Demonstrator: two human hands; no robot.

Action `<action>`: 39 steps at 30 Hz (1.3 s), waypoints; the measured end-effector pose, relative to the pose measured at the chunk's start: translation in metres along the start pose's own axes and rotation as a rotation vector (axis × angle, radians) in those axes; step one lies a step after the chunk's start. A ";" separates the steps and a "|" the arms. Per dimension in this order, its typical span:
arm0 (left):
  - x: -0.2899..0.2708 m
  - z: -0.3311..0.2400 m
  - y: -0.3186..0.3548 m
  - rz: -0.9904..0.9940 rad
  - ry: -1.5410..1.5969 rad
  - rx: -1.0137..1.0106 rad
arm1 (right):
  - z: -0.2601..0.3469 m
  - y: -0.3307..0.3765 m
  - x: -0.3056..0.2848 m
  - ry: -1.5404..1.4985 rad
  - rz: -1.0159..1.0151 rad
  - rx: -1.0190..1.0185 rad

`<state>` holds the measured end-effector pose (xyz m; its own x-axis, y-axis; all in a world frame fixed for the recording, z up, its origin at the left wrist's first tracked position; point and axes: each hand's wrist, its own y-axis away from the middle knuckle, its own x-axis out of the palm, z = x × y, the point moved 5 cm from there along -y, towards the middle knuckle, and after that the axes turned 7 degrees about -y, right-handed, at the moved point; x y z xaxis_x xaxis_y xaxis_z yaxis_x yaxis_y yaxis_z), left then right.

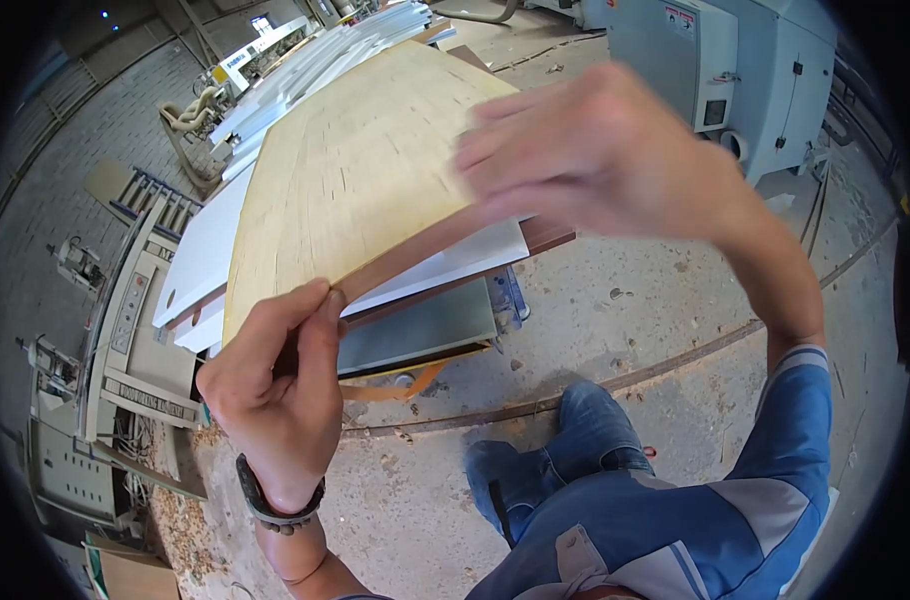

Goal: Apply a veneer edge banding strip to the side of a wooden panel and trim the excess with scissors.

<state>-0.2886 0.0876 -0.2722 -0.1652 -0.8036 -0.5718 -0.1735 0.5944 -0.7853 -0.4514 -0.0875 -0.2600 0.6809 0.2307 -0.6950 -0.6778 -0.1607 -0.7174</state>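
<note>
A pale plywood-like board (365, 165) with dark streaks in its grain lies on a stack, its brown near edge (405, 255) facing me. My left hand (285, 375), with a dark bracelet at the wrist, pinches that near edge between thumb and fingers. Over the board's right near corner is my right hand (595, 155), blurred by motion. Its fingers look curled, but whether they grip anything is hidden.
White panels (200, 245) lie beneath the board, and long white profiles (345, 70) stretch away behind. A cart with a grey shelf (425, 325) stands below. Left is a beige machine (130, 310); at the far right, a grey cabinet (720, 70). Wood chips (185, 520) litter the floor.
</note>
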 end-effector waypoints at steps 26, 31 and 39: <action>-0.082 0.074 0.049 -0.085 -0.213 0.039 | 0.061 -0.065 0.094 0.092 -0.176 -0.233; -0.082 0.084 0.045 -0.110 -0.179 0.074 | 0.062 -0.068 0.090 0.059 -0.141 -0.197; -0.074 0.098 0.045 -0.137 -0.067 0.042 | 0.058 -0.068 0.091 0.048 -0.171 -0.208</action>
<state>-0.1886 0.1712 -0.2888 -0.0774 -0.8782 -0.4721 -0.1490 0.4784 -0.8654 -0.3596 0.0004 -0.2713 0.7964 0.2269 -0.5606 -0.4836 -0.3177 -0.8156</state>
